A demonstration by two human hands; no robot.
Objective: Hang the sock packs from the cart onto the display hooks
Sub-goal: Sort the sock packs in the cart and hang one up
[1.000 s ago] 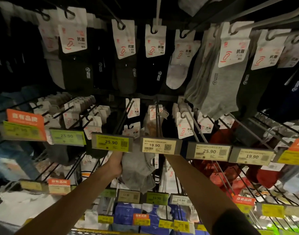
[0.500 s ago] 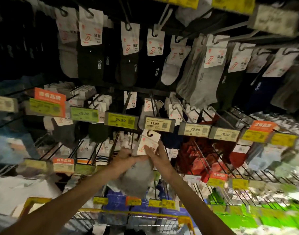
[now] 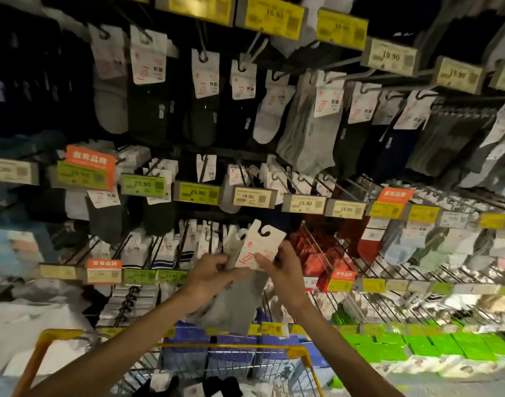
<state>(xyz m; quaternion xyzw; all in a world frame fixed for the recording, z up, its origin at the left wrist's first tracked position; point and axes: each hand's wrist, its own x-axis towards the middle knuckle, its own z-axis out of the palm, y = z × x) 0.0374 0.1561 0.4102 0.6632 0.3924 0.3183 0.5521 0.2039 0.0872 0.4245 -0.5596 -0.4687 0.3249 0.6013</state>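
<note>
sock pack [image 3: 247, 285] held in both hands in front of the sock wall, above the cart [image 3: 304, 355] and just below the middle row of price tags. the pack is a grey sock bundle topped by a white card header [image 3: 261, 246], which tilts to the right. its hook-shaped cut-out at the upper edge is free, touching none of the display hooks [image 3: 317, 242].

left hand [image 3: 211, 272]: fingers [image 3: 221, 260] curled, pinching the lower left corner of the header where it meets the grey fabric. right hand [image 3: 287, 267]: thumb laid across the header's lower right face, the other fingers wrapped behind its right edge. both hands are closed on the pack. the grey socks hang down between the two wrists, towards the cart's yellow rim.

legible writing: the header bears a red sock outline and small red print too blurred to read. price tag [image 3: 252, 196] directly above the pack reads "19.90". neighbouring tags read "25.90" [image 3: 198, 192], "25.90" [image 3: 305, 203] and "19.90" [image 3: 345, 209]. on the top row, "16.90" [image 3: 274, 15] and "19.90" [image 3: 391, 56]. orange label [image 3: 90, 163] carries white chinese characters. hanging packs [image 3: 325, 104] in the upper row show the same red outline with two dark characters beside it.
</note>
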